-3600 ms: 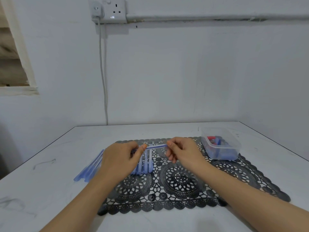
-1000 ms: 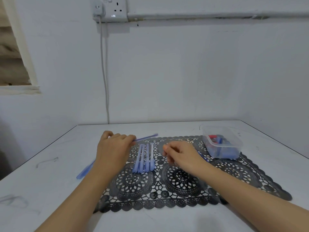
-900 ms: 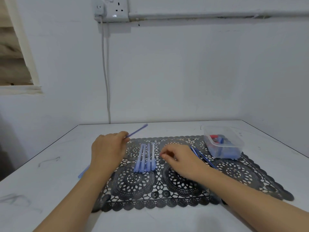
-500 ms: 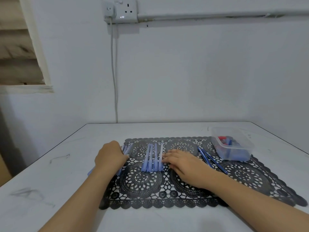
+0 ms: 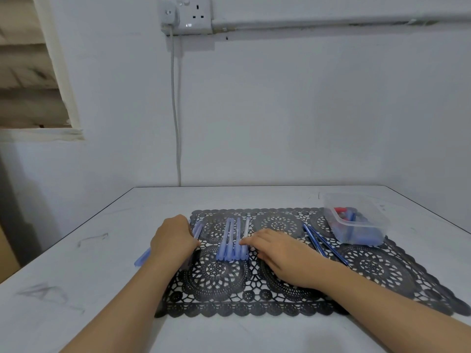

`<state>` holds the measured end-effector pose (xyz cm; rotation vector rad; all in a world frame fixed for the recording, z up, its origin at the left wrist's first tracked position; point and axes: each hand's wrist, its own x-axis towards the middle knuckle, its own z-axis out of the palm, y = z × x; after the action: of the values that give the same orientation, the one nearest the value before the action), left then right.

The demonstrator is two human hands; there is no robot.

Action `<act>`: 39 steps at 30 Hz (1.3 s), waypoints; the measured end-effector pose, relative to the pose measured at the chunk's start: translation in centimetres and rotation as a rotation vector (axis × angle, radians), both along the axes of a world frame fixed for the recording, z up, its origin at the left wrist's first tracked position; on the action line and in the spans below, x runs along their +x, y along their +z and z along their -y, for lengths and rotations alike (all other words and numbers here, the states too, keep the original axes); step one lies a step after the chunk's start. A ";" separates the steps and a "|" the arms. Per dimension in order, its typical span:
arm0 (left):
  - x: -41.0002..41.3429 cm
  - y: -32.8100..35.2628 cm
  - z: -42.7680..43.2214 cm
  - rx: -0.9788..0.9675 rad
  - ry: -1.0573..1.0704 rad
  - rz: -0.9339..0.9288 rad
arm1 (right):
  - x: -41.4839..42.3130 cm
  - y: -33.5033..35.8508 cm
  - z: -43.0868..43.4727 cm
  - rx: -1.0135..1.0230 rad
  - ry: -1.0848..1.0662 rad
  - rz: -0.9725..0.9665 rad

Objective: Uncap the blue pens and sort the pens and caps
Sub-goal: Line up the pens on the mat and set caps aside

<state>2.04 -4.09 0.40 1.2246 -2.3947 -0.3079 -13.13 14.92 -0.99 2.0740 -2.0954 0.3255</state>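
Observation:
A bundle of light-blue capped pens (image 5: 197, 230) lies at the left edge of the black lace mat (image 5: 369, 266), one end sticking out at the left. My left hand (image 5: 173, 240) lies over this bundle with its fingers curled down onto the pens, the fingertips hidden. A row of several light-blue pen pieces (image 5: 230, 240) lies side by side on the mat's middle. My right hand (image 5: 277, 250) lies flat beside the row, straight fingertips touching its right-most piece. Two thin dark-blue pens (image 5: 322, 242) lie slanted further right.
A clear plastic tub (image 5: 356, 221) with red and blue bits stands at the mat's far right corner. The white table (image 5: 76, 276) runs to a white wall at the back. A cable (image 5: 175, 123) hangs from a wall socket.
My left hand, which held a thin blue stick raised, has come down onto the bundle at the mat's left edge. My right hand has flattened next to the row. The view has shifted left.

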 end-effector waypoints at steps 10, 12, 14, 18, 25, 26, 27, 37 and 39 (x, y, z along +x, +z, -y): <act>-0.1 -0.1 0.1 -0.080 0.055 0.078 | -0.2 -0.1 0.2 0.046 0.003 0.050; -0.2 -0.1 0.0 -0.136 0.062 0.090 | -0.2 0.0 0.2 0.037 0.008 0.078; -0.3 -0.3 0.0 -0.155 0.035 0.061 | -0.1 0.2 0.2 0.038 0.013 0.111; -0.6 -0.8 0.3 -0.178 -0.079 0.091 | 0.2 0.8 -0.1 0.022 0.012 0.147; -1.1 -2.4 0.3 0.005 -0.229 0.352 | 0.5 1.1 -0.3 -0.078 -0.064 0.179; -1.2 -2.4 0.3 -0.003 -0.227 0.374 | 0.5 1.1 -0.3 -0.096 -0.081 0.192; -1.2 -2.4 0.2 -0.012 -0.224 0.393 | 0.5 1.2 -0.3 -0.106 -0.098 0.203; -1.4 -2.5 0.0 -0.048 -0.211 0.468 | 0.1 1.2 0.0 -0.097 -0.278 0.373; -1.4 -2.5 0.0 -0.047 -0.211 0.466 | 0.3 1.4 0.1 -0.041 -0.284 0.371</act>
<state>0.69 -4.07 -2.07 1.1185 -2.9186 -0.0245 -12.87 14.86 0.37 1.7647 -2.5258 0.7487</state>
